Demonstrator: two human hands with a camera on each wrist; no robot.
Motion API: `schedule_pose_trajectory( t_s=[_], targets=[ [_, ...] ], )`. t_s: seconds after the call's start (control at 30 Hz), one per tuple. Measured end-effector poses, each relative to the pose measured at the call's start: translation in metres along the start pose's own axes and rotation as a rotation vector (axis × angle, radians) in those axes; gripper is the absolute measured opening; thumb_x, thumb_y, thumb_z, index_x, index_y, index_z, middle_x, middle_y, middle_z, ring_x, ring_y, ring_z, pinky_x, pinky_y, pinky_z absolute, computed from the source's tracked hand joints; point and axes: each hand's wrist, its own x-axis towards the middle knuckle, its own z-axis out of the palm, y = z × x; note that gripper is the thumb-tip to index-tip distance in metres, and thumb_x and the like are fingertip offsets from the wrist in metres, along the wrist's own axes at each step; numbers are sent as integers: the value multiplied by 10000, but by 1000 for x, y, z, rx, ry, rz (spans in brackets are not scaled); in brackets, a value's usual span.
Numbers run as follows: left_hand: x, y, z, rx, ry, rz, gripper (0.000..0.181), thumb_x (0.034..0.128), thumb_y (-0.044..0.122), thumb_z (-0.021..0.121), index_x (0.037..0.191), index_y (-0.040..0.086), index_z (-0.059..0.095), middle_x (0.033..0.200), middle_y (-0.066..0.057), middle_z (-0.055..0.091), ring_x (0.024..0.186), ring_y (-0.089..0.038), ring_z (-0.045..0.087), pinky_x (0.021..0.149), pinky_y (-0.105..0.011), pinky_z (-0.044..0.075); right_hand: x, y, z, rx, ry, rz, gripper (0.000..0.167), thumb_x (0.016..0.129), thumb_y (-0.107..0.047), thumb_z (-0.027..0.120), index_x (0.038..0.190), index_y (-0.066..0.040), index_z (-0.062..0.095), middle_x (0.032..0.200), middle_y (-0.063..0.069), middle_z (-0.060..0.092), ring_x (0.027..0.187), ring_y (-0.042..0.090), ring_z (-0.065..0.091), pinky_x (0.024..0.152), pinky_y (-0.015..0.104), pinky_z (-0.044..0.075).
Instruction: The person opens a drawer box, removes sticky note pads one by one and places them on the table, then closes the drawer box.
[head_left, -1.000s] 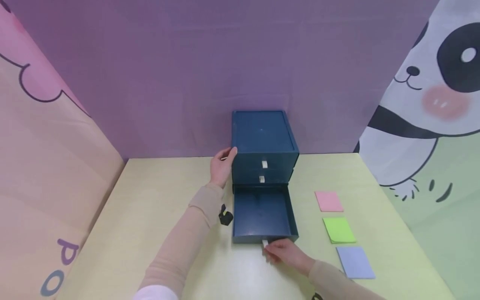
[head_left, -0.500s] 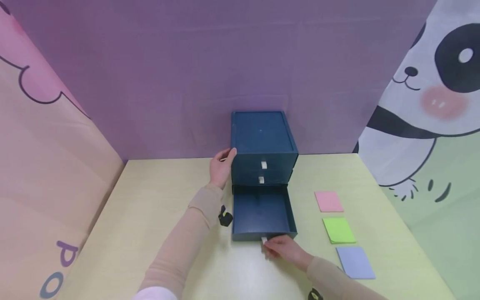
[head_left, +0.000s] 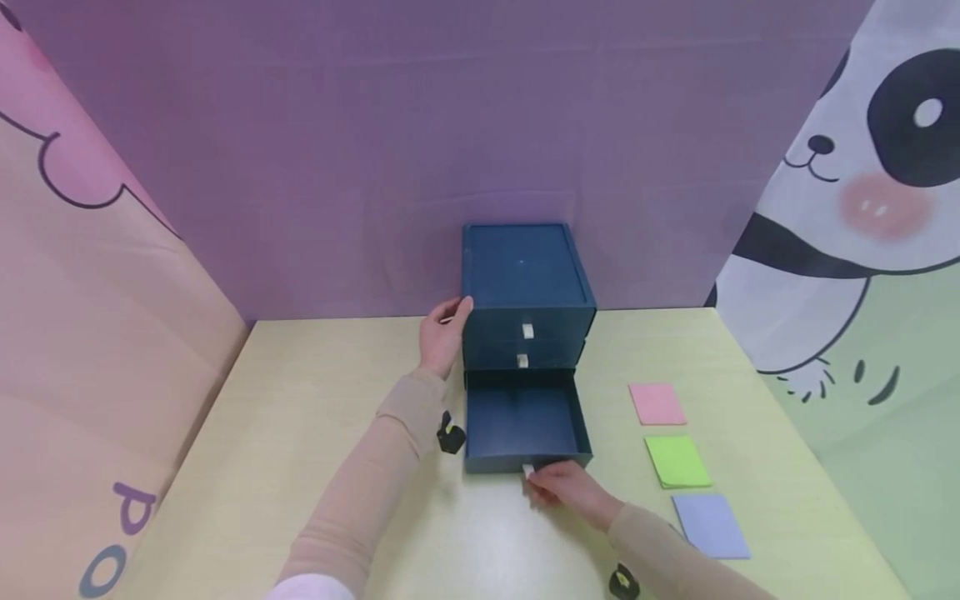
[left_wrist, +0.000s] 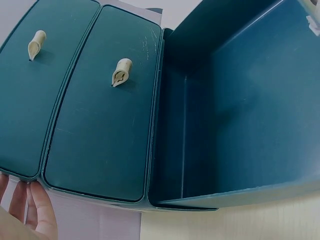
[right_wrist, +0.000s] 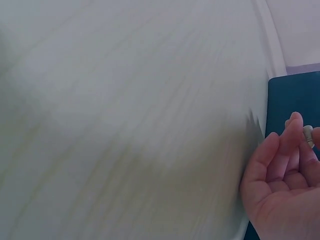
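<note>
A dark blue drawer cabinet (head_left: 525, 267) stands near the back of the table; its upper two drawers are closed. Its bottom drawer (head_left: 522, 421) is pulled far out and holds nothing visible. My right hand (head_left: 573, 490) pinches the small white pull tab (head_left: 528, 471) on this drawer's front, which the right wrist view also shows between thumb and fingers. My left hand (head_left: 441, 333) rests against the cabinet's left side near the top front edge. In the left wrist view, the left fingers (left_wrist: 42, 207) touch the side by the closed drawer fronts (left_wrist: 100, 115), partly hidden behind it.
Right of the cabinet lie a pink sticky-note pad (head_left: 657, 404), a green pad (head_left: 678, 461) and a blue-purple pad (head_left: 711, 526) in a row on the pale wooden table (head_left: 322, 392). A purple cloth backdrop (head_left: 337, 167) hangs behind the cabinet.
My right hand has moved away from me with the tab, and the bottom drawer has slid partway inward. The left hand stays at the cabinet's side.
</note>
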Motion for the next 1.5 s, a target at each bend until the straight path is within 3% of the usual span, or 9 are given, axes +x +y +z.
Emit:
schedule_pose_trajectory(
  t_s=[0.87,1.13,1.5],
  targets=[
    [-2,-9,-1,-10,-1,8,447,896,379,632,1232,84,629,1186,-110,625,1049,-248,560,925,-388,486,21,-2,1,24,54,87,303,951,-158,528,1044,98,661,758,-1,657,677,89,564,657,224,503],
    [0,-5,0,-16,-2,-4,460,894,384,635,1248,92,621,1201,-98,617,1075,-235,539,954,-385,474,31,-6,0,56,71,87,303,956,-145,514,1039,111,655,702,-23,604,659,96,541,633,224,482],
    [-2,0,-1,-9,-24,-16,461,901,409,618,1258,117,611,1207,-73,605,1081,-223,536,972,-387,467,41,-13,-3,90,122,166,278,955,-126,510,1042,95,655,727,3,605,661,113,540,638,221,491]
  ],
)
